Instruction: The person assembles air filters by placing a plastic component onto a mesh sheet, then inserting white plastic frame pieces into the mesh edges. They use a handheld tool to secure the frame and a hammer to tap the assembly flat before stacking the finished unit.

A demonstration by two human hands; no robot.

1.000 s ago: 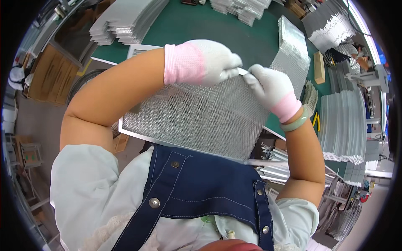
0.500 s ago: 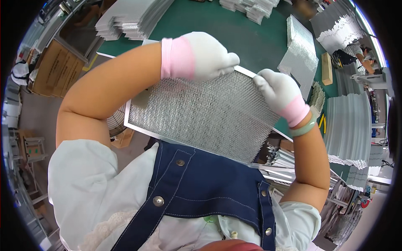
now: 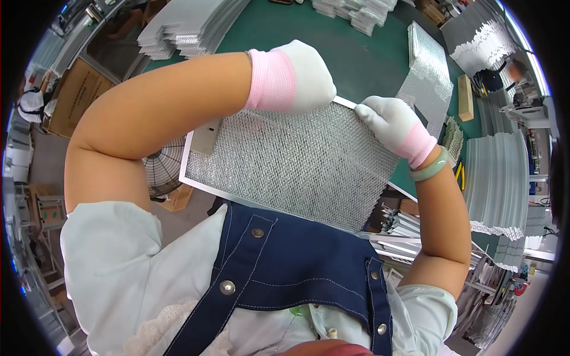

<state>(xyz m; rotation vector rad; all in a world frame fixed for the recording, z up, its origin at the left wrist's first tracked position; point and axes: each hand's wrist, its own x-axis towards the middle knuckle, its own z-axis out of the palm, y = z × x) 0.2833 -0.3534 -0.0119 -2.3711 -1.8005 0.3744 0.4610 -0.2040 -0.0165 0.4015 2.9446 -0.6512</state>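
A silvery metal mesh panel (image 3: pixel 291 166) with thin white frame strips lies tilted before me, its near edge against my navy apron. My left hand (image 3: pixel 310 77), in a white glove with a pink cuff, is closed at the panel's far edge; its fingertips are mostly hidden behind the fist. Close beside it on the right, my right hand (image 3: pixel 389 121), gloved alike, pinches the same edge with thumb and bent fingers. A short length of white frame strip (image 3: pixel 345 102) shows between the hands. Near the panel's left side is a flat greyish plate (image 3: pixel 205 137), partly covered by my left forearm.
The green tabletop (image 3: pixel 279 41) carries stacked mesh sheets (image 3: pixel 193 24) at far left and more mesh sheets (image 3: pixel 427 71) at right. A wooden block (image 3: pixel 464 98), yellow-handled tool (image 3: pixel 459 175) and tall sheet stack (image 3: pixel 496 184) stand right. A fan (image 3: pixel 163 169) is below left.
My left hand has slid right along the far edge, closer to my right hand, and its wrist has turned. My right hand has shifted slightly left. More of the greyish plate and fan shows.
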